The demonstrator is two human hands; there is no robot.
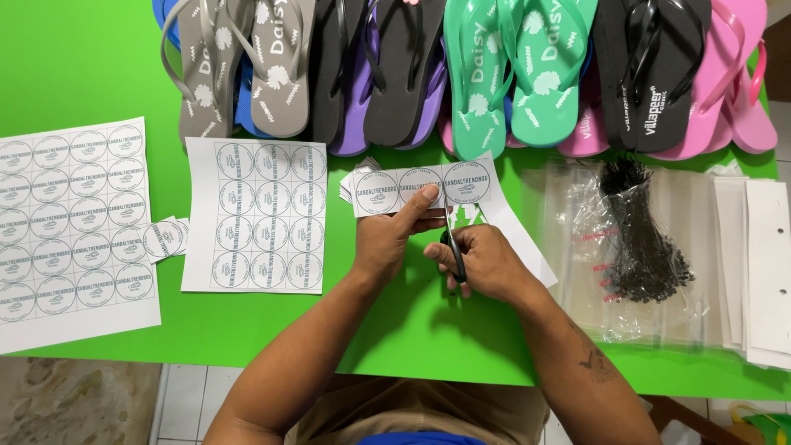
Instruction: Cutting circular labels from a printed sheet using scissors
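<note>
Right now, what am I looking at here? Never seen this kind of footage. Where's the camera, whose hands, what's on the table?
There is no machine: one camera sits on a person's head and looks down at their own two bare hands over a green table. The left hand holds a paper strip of three round labels. The right hand works scissors, whose blades reach the strip between the second and third label. To the left lie two uncut label sheets and a few cut squares. Along the far edge stands a row of flip-flops in grey, black, purple, green and pink. To the right are clear plastic bags, a bundle of black ties and white card strips.
</note>
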